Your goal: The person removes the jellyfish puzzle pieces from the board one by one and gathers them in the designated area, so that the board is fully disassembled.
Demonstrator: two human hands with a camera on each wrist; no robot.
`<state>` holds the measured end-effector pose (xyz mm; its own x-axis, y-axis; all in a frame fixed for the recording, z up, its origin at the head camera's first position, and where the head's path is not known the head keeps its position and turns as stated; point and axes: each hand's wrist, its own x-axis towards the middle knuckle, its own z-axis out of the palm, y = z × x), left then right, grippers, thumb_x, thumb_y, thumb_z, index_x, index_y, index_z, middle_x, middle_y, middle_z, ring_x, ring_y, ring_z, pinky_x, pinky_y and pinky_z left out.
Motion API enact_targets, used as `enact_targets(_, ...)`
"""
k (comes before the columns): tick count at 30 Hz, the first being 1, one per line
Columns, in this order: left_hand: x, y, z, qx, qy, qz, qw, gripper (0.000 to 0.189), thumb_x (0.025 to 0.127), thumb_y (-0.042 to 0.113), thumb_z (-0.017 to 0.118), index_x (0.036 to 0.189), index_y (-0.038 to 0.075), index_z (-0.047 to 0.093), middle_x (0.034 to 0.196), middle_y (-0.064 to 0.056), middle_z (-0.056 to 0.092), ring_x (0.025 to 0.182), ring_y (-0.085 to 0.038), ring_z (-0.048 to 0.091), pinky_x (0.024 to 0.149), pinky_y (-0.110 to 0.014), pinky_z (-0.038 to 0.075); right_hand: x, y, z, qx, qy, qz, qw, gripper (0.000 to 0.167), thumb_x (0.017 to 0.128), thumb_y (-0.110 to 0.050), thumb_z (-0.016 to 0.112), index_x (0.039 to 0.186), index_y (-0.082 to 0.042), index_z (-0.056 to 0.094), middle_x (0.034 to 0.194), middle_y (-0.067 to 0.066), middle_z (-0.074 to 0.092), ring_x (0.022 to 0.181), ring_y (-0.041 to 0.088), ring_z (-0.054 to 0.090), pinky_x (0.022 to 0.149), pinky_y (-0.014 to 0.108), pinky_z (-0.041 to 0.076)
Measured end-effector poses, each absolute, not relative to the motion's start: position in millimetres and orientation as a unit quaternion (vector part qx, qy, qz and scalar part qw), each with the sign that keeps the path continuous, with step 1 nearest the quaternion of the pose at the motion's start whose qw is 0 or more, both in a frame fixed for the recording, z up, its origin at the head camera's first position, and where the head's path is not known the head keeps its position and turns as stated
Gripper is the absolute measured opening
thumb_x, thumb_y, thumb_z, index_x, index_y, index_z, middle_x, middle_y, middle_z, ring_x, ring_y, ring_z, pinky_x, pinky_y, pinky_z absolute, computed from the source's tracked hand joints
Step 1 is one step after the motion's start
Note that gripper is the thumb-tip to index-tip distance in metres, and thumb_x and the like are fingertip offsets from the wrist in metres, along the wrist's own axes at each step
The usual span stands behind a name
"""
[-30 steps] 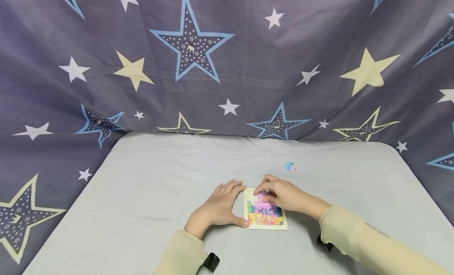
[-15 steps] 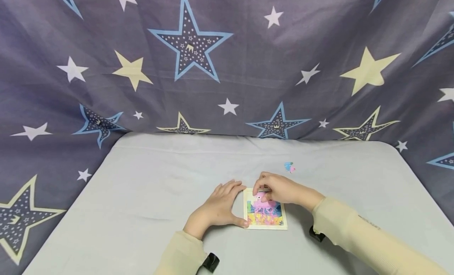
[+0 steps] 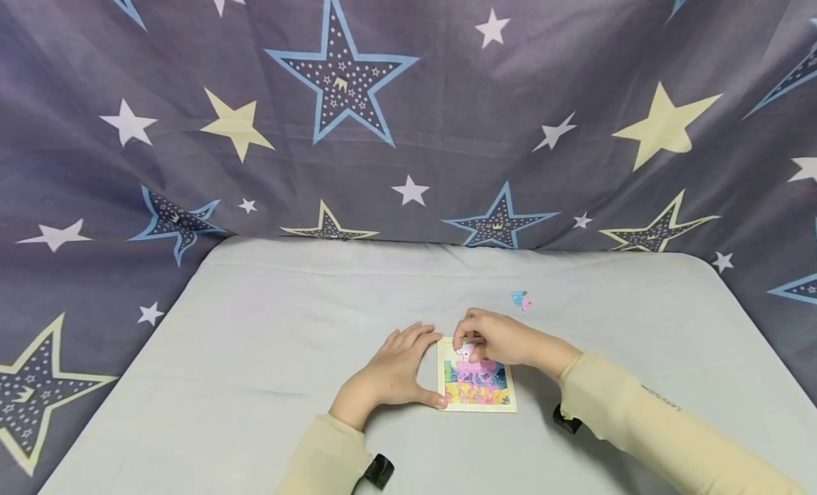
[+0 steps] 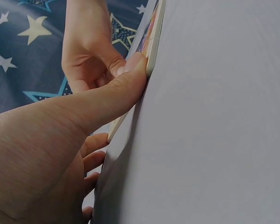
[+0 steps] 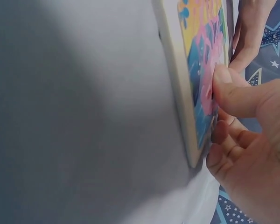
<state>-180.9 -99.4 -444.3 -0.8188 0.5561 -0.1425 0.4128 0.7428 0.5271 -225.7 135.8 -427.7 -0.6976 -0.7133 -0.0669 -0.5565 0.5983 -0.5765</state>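
Observation:
A small jigsaw puzzle (image 3: 479,392) in a cream frame lies on the grey cloth, showing a pink sea creature over yellow and blue. My left hand (image 3: 396,374) is spread along its left side, thumb at the near corner and fingertips at the far one; in the left wrist view the thumb (image 4: 121,86) presses the frame's edge. Over the upper part of the picture, my right hand (image 3: 504,339) pinches a pink puzzle piece with an eye (image 3: 467,352) between thumb and curled fingers. That hand hides the puzzle's upper right.
Beyond the right hand lies a loose blue and pink puzzle piece (image 3: 521,301), or pieces touching. A dark curtain with stars (image 3: 408,126) hangs along the back and sides of the cloth-covered table (image 3: 287,325).
My right hand has shifted slightly left and away from me over the puzzle's upper part, still on the pink piece. The left hand stays put.

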Motion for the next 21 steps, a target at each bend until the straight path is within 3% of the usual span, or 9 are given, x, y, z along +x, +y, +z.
enact_targets(9, -181, -99, -442, 0.265, 0.920, 0.248, 0.148, 0.103, 0.069, 0.055, 0.084, 0.150, 0.011, 0.038, 0.158, -0.009, 0.030, 0.149, -0.030, 0.017, 0.121, -0.052, 0.008, -223, 135, -425, -0.377, 0.875, -0.271, 0.139, 0.023, 0.080, -0.001, 0.079, 0.094, -0.016, 0.068, 0.080, -0.001, 0.051, 0.075, 0.011, 0.046, 0.067, 0.025, 0.043)
enact_targets(21, -182, -100, -451, 0.263, 0.922, 0.246, 0.144, 0.106, 0.068, 0.058, 0.083, 0.152, 0.012, 0.035, 0.160, -0.008, 0.027, 0.150, -0.029, 0.014, 0.122, -0.051, 0.005, -211, 133, -427, -0.346, 0.904, -0.230, 0.095, 0.026, 0.084, -0.001, 0.076, 0.103, -0.010, 0.059, 0.083, -0.003, 0.048, 0.074, 0.011, 0.046, 0.066, 0.026, 0.044)
